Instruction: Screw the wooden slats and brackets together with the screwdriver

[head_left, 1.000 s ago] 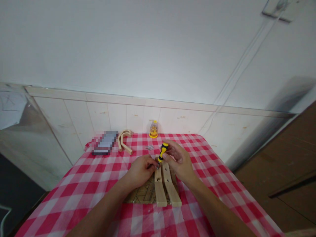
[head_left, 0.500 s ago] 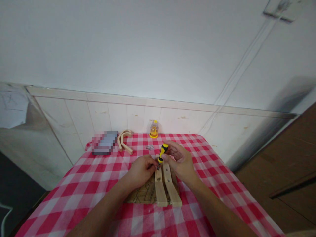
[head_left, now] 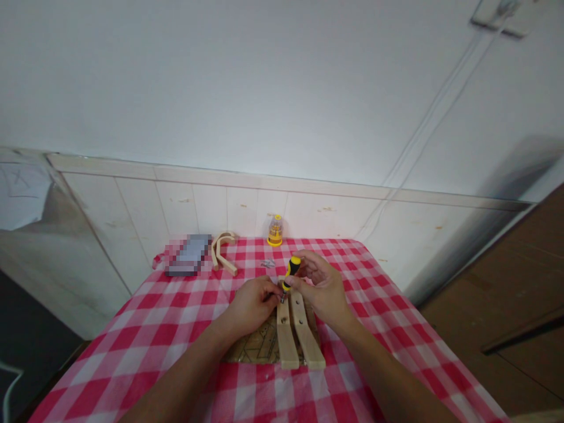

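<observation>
My right hand (head_left: 321, 289) grips a yellow and black screwdriver (head_left: 292, 267) by its handle, tilted with its tip down at a wooden piece. My left hand (head_left: 255, 302) is closed, fingertips pinched by the screwdriver's tip; what they pinch is too small to make out. Under the tip lies a curved wooden piece (head_left: 287, 346) with a hole showing. Close on its right is a second curved wooden piece (head_left: 312, 348) with two dark holes. Both rest on a brown patterned board (head_left: 255, 348), partly covered by my left hand.
Several screws (head_left: 267, 263) lie beyond my hands on the checked tablecloth (head_left: 145, 335). A yellow-capped bit container (head_left: 275, 231) stands at the wall. Further left are bent wooden pieces (head_left: 225, 258) and a blurred-out phone-like device (head_left: 189, 255).
The screwdriver's handle has turned slightly in my right hand, showing more black. Both hands stay in nearly the same place.
</observation>
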